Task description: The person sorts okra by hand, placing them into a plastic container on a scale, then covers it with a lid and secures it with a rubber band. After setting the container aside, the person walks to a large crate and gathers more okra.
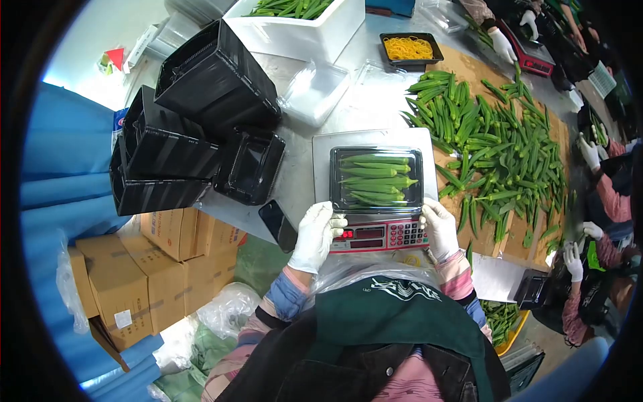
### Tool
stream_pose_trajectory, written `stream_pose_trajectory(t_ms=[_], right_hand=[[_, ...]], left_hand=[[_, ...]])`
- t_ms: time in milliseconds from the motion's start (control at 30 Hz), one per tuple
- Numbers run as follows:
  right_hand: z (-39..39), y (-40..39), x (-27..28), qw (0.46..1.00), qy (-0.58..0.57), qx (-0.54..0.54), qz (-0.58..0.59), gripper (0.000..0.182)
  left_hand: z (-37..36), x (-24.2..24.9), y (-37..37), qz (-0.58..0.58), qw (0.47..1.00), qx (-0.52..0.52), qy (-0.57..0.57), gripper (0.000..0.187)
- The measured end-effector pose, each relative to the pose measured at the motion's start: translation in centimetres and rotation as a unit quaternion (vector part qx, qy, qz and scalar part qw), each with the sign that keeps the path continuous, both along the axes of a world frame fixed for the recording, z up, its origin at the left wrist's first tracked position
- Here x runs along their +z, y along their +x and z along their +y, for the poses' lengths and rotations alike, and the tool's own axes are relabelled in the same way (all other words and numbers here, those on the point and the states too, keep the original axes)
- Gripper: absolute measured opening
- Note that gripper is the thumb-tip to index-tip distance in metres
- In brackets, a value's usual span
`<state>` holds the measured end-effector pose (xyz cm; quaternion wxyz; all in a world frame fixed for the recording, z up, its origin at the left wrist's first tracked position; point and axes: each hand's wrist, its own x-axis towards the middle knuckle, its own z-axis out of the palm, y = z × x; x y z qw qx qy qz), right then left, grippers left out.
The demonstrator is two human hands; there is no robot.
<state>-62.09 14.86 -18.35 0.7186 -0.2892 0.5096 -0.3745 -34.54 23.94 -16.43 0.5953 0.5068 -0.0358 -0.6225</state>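
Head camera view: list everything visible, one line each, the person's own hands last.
Tray of okra: one, black tray with green pods, on the scale.
Scale: one, white with red display, table edge.
Loose okra: large pile, green, on the table right of the scale.
Empty trays: several stacks, black, left of the scale.
Phone: one, black, left of the scale.
Foam box: one, white, holding okra, far side.
Cardboard boxes: several, brown, lower left.
Co-workers' hands: several, white gloves, right edge.
Left hand: white glove, at the scale's front left corner.
Right hand: white glove, at its front right corner.

One head camera looks steeply down, close over the scale (375,228), edges perhaps fisheye-darkened
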Motion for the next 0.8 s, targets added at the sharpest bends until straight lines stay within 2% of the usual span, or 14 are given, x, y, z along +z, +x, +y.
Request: stream_pose_trajectory(t_ms=[133,233,333,367,433,500,533,633,667,700,733,767,800], right_hand=[[-0.1,0.0,-0.4,0.998,-0.012,-0.007,-0.056,0.029],[-0.2,-0.4,-1.1,0.987,0.011,-0.031,-0.154,0.031],[-0.3,-0.7,-1.1,0.973,0.039,-0.056,-0.221,0.030],[-0.3,-0.9,-0.9,0.969,0.046,-0.064,-0.235,0.029],[-0.7,-1.7,-0.4,0.997,0.009,0.000,-0.083,0.027],[-1.6,-2.7,1.1,0.992,-0.028,0.083,0.089,0.024],[-2.5,-3.2,1.7,0.984,-0.033,0.117,0.130,0.025],[-5.9,-2.5,3.0,0.975,-0.095,0.063,0.191,0.030],[-7.7,-2.0,2.9,0.959,-0.119,0.066,0.248,0.032],[-9.0,-0.8,2.5,0.966,-0.161,0.025,0.203,0.032],[-10.9,-0.5,0.8,0.973,-0.142,0.049,0.173,0.038],[-11.6,0.7,2.1,0.983,-0.094,0.066,0.143,0.035],[-12.9,1.2,1.2,0.978,-0.061,0.095,0.175,0.030]], left_hand=[[-0.1,-1.2,2.1,0.000,0.991,-0.125,-0.046,0.017],[-0.2,0.1,1.4,0.036,0.990,-0.110,-0.079,0.018],[-0.9,1.3,0.2,0.144,0.973,-0.093,-0.154,0.020],[-1.2,1.9,-0.2,0.111,0.981,-0.081,-0.140,0.022],[-1.0,1.3,1.1,-0.026,0.983,-0.171,-0.060,0.025],[-1.0,0.3,3.1,-0.199,0.940,-0.277,0.005,0.029],[-1.4,0.6,4.1,-0.173,0.943,-0.284,0.005,0.029],[-4.5,2.2,5.2,-0.223,0.949,-0.222,0.005,0.035],[-6.1,2.4,5.1,-0.244,0.951,-0.191,-0.002,0.037],[-8.0,2.3,4.9,-0.244,0.955,-0.171,-0.005,0.038],[-9.5,2.3,4.7,-0.245,0.958,-0.151,-0.009,0.038],[-10.5,1.5,4.9,-0.217,0.962,-0.166,-0.008,0.037],[-11.3,0.0,5.2,-0.190,0.965,-0.181,-0.007,0.036]])
